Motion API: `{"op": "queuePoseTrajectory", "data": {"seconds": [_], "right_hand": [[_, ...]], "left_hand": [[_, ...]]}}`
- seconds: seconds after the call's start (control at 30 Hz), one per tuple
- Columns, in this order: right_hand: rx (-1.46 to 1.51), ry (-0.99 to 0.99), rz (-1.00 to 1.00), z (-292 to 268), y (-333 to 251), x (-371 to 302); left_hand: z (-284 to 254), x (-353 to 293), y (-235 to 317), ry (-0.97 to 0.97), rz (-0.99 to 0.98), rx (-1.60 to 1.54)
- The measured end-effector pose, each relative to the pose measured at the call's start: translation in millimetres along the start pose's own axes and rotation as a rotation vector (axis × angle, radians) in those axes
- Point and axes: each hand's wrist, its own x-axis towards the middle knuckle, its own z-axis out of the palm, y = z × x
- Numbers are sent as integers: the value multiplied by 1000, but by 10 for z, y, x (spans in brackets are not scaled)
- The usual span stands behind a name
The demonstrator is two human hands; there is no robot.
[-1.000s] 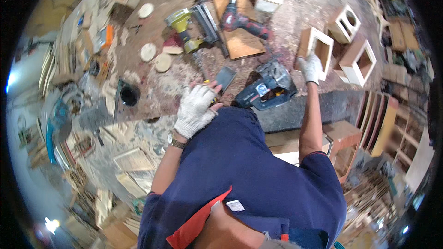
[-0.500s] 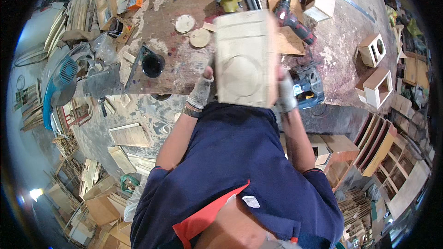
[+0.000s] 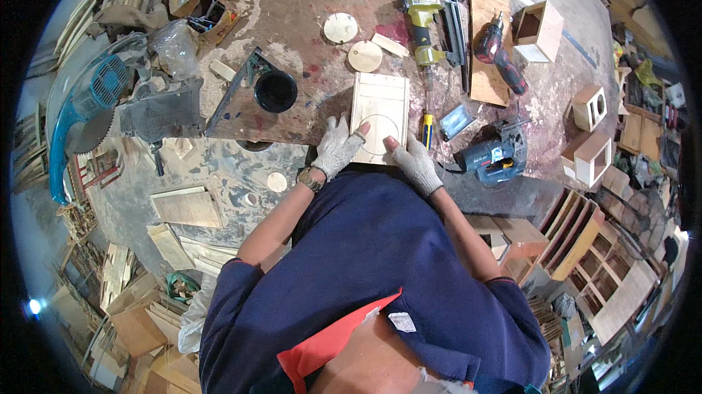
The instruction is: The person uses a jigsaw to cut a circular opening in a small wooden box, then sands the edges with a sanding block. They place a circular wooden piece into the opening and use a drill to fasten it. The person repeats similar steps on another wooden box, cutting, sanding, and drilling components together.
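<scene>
A pale wooden box (image 3: 380, 98) with a round outline on its upper face lies at the near edge of the workbench (image 3: 311, 105). My left hand (image 3: 338, 147), in a fingertip-free knit glove, grips the box's near left side, its thumb on the top. My right hand (image 3: 415, 165), gloved alike, grips the near right side, thumb also on top. Beyond the box lie two round wooden discs (image 3: 365, 56) and a small wood strip (image 3: 390, 44). A screwdriver (image 3: 427, 131) with a yellow and dark handle lies to the right of the box.
A green nail gun (image 3: 423, 25), a cordless drill (image 3: 499, 56) and a blue jigsaw (image 3: 496, 154) lie on the right. Small open wooden boxes (image 3: 589, 158) stand at far right. At left are a black bowl (image 3: 276, 91) and a blue circular-bladed saw (image 3: 99, 101).
The box has come down from near the head view to the bench edge. My hands have moved with it, thumbs now on its top. The view has shifted slightly.
</scene>
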Motion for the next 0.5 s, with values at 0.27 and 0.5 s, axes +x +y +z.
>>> {"op": "queuePoseTrajectory", "data": {"seconds": [0.27,0.5], "right_hand": [[-366,353,-261,-142,-184,517],[-53,744,-215,-797,77,13]], "left_hand": [[-236,480,-13,179,105,-35],[-475,698,-71,491,314,-141]]}}
